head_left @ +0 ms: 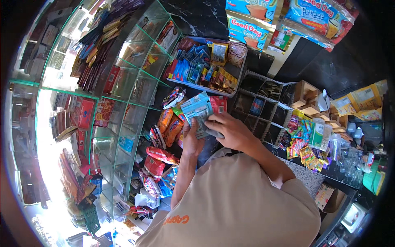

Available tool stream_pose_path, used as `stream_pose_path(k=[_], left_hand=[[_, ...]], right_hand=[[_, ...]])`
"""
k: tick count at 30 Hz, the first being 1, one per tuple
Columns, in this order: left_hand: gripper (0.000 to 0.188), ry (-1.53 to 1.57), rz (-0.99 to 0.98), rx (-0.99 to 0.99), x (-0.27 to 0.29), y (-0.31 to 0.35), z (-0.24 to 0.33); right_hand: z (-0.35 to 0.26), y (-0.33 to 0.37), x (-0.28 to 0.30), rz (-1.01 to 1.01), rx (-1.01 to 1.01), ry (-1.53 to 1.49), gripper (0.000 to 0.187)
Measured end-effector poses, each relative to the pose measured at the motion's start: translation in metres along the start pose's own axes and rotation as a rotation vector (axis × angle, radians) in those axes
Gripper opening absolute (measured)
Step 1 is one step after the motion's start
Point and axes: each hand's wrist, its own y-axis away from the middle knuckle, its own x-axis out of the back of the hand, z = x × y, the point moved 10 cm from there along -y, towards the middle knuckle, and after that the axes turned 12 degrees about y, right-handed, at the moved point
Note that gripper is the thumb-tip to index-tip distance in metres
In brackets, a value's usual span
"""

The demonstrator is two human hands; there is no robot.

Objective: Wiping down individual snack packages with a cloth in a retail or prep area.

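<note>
Near the middle of the view, my left hand (192, 140) grips the lower part of a light blue packet (197, 106), thumb against its front. My right hand (228, 128) is closed over a grey, cloth-like piece (212, 131) at the packet's lower right side; its exact kind is hard to make out. A red packet (219, 103) shows just behind the blue one. To the left of my hands lie orange snack packets (169, 127) and several red packets (158, 155).
A plastic tray (243, 74) of sachets stands beyond my hands. Glass shelving (135, 82) with packaged goods rises on the left. On the right are a divided basket (263, 92), wooden holders (305, 94) and glasses (352, 164). Sachet packs (251, 33) hang at the top.
</note>
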Motion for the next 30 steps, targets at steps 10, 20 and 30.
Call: stream_pose_path(k=[10,20,30], left_hand=[[0.027,0.048,0.117,-0.032,0.014,-0.003,0.004],[0.029,0.084,-0.009,0.031,-0.031,0.001,0.0],[0.03,0.125,0.026,-0.034,-0.027,-0.005,0.009]], right_hand=[[0.022,0.014,0.019,-0.135,0.029,-0.306,0.053],[0.024,-0.011,0.052,0.215,0.005,-0.104,0.062],[0.009,0.021,0.029,-0.094,0.064,-0.229,0.053]])
